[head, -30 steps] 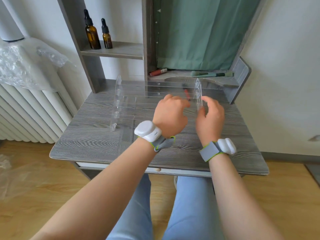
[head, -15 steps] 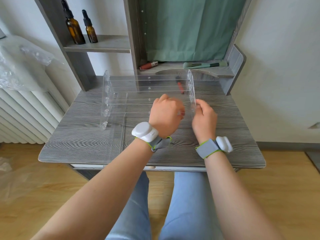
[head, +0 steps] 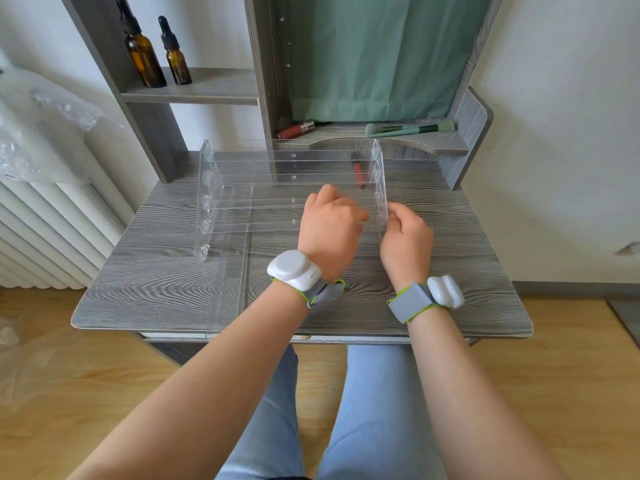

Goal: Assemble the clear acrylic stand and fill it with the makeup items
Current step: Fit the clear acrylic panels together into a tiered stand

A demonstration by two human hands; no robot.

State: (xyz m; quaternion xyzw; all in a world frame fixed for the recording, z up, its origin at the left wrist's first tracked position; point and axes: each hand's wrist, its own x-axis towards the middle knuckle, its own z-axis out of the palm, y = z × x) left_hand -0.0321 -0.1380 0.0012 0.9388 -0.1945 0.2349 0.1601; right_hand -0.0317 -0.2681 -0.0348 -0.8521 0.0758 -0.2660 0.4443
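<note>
The clear acrylic stand (head: 242,188) stands on the grey desk (head: 156,271), with stepped shelves between two side panels. My left hand (head: 329,230) is inside the stand near its right end, fingers curled against a lower shelf strip. My right hand (head: 405,233) pinches the front of the right side panel (head: 379,181) from outside. A loose clear panel (head: 228,271) lies flat in front of the stand. A red lipstick (head: 296,129) and green makeup brushes (head: 408,129) lie on the low back shelf. A red pen-like item (head: 358,173) shows through the stand.
Two amber dropper bottles (head: 142,53) stand on the upper left shelf. A green curtain (head: 374,57) hangs behind the desk. A white radiator (head: 45,230) with plastic wrap on it is to the left. My knees in blue jeans are under the desk's front edge.
Both hands have closed in on the stand's right side panel; my right hand, earlier open beside it, now pinches its front edge. The view has tilted slightly.
</note>
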